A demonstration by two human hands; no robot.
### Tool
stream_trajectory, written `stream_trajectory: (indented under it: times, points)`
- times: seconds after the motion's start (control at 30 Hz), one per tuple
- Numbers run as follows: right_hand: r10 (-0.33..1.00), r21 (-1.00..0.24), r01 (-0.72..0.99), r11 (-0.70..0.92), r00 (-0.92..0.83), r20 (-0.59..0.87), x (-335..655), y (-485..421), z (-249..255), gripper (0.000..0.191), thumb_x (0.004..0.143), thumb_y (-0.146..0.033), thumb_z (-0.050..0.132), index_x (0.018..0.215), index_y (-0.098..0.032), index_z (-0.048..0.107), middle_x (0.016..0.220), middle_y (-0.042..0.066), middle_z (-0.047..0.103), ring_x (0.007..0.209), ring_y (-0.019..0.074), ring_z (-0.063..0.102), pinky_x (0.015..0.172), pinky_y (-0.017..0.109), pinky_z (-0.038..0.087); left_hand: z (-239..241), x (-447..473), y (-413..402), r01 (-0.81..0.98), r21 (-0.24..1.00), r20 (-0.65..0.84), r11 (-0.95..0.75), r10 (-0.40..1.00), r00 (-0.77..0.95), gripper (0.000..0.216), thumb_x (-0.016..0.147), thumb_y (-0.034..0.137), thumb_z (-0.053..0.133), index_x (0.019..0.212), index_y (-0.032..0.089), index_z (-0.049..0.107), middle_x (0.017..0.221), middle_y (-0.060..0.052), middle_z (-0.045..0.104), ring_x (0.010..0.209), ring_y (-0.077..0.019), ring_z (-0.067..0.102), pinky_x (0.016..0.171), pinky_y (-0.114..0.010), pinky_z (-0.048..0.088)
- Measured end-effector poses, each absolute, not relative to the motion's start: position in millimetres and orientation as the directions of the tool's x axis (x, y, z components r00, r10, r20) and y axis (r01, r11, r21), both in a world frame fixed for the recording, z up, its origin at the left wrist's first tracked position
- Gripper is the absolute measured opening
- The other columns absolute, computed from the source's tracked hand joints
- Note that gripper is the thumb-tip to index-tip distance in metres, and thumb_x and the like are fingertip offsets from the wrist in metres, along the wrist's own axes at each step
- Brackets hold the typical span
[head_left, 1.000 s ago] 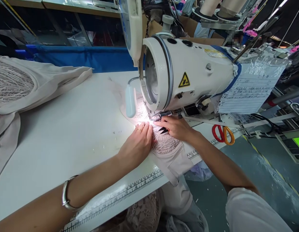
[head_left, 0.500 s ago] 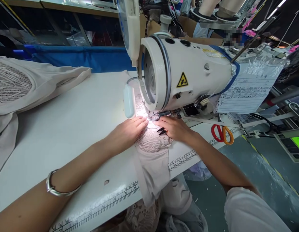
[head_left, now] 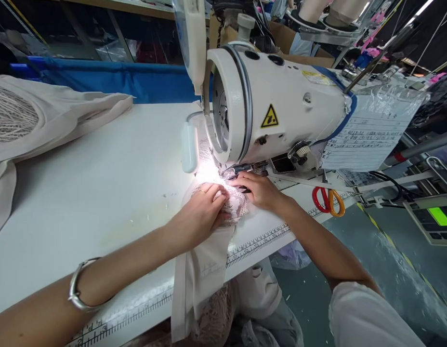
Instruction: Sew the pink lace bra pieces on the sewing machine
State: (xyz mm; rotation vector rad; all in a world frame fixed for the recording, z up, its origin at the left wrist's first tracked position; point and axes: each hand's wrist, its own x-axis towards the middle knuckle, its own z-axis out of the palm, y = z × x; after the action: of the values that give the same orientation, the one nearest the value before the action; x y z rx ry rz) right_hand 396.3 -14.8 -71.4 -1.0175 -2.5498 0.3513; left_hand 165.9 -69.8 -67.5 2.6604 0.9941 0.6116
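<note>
Table [head_left: 111,183]: white top, printed ruler along the near edge, under both hands.
Sewing machine [head_left: 277,111]: white head, just beyond the fingertips; its lamp lights the cloth at the needle.
Fabric pile [head_left: 35,120]: beige, well off to the left of the left hand.
Fabric piece [head_left: 203,270]: pale pink, lace end beneath the fingers, the rest hanging over the table edge.
Left hand [head_left: 202,212]: on the lace, fingers curled and close together, bunching the cloth; ring on one finger, bangle at the wrist.
Right hand [head_left: 257,190]: flat on the cloth beside the presser foot, fingers together, pointing at the needle.
Scissors [head_left: 326,200]: red and orange handles, right of the right hand, apart from it.
</note>
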Motion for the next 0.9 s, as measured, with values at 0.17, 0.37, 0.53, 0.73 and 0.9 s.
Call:
stream_trajectory:
  times: [0.17,0.37,0.53,0.73,0.9]
  points:
    - [0.649,-0.270,0.591,0.760,-0.713,0.264,397,-14,-73,0.034,0.083,-0.003,0.044,0.096,-0.022,0.069,0.114,0.007,0.067,0.088,0.0189,0.059,0.072,0.031,0.046,-62,153,-56,0.484,0.418,0.304,-0.769,0.620,0.723,0.032,0.105,0.026,0.035,0.104,0.015,0.065,0.118,-0.014,0.066,0.111,-0.0272,0.059,0.093,-0.047,0.051]
    - [0.502,-0.140,0.488,0.861,-0.776,0.382,391,-16,-70,0.033,0.098,-0.011,0.039,0.097,-0.020,0.070,0.122,0.007,0.070,0.112,0.0235,0.056,0.082,0.037,0.045,-62,145,-42,0.480,0.444,0.293,-0.757,0.629,0.720,0.034,0.106,0.028,0.034,0.111,0.015,0.065,0.102,-0.011,0.068,0.090,-0.0208,0.062,0.081,-0.037,0.052]
    - [0.499,-0.121,0.490,0.863,-0.793,0.349,391,-15,-72,0.035,0.101,-0.013,0.038,0.105,-0.023,0.071,0.119,0.004,0.074,0.113,0.0232,0.057,0.084,0.040,0.045,-64,132,-25,0.434,0.403,0.325,-0.806,0.569,0.755,0.042,0.107,0.032,0.033,0.110,0.017,0.071,0.111,-0.012,0.069,0.101,-0.0218,0.065,0.087,-0.036,0.054]
    - [0.457,-0.116,0.453,0.884,-0.782,0.424,392,-14,-75,0.037,0.097,-0.005,0.040,0.113,-0.019,0.070,0.116,0.008,0.073,0.112,0.0239,0.058,0.087,0.041,0.045,-66,131,-22,0.473,0.296,0.350,-0.830,0.555,0.755,0.036,0.105,0.027,0.037,0.106,0.016,0.071,0.116,-0.013,0.070,0.109,-0.0253,0.063,0.092,-0.042,0.053]
    - [0.389,-0.126,0.376,0.918,-0.792,0.471,391,-16,-71,0.029,0.094,-0.004,0.048,0.103,-0.020,0.071,0.103,0.005,0.075,0.100,0.0222,0.059,0.087,0.041,0.044,-67,137,-28,0.447,0.252,0.347,-0.858,0.511,0.787,0.029,0.103,0.017,0.040,0.109,0.017,0.068,0.109,-0.012,0.071,0.105,-0.0232,0.063,0.091,-0.041,0.051]
